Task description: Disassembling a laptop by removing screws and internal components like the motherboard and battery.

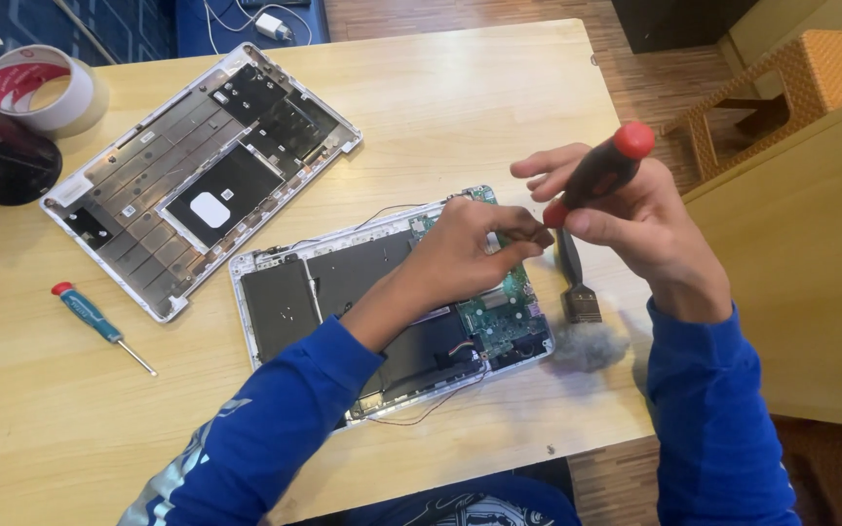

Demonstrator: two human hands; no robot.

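An opened laptop base (294,302) lies on the wooden table (460,107), its green circuit board (499,317) and dark battery panels exposed. My left hand (475,244) rests on the board's upper right part, fingers pinched near the tip of a screwdriver. My right hand (631,219) grips that red and black screwdriver (601,170), held tilted with its tip pointing down toward the board. Both arms wear blue sleeves.
The removed laptop cover (197,175) lies upside down at the upper left. A small blue screwdriver (99,326) lies at the left. A brush (577,287) and a grey dust clump (589,346) sit right of the laptop. A tape roll (41,88) stands at the far left corner.
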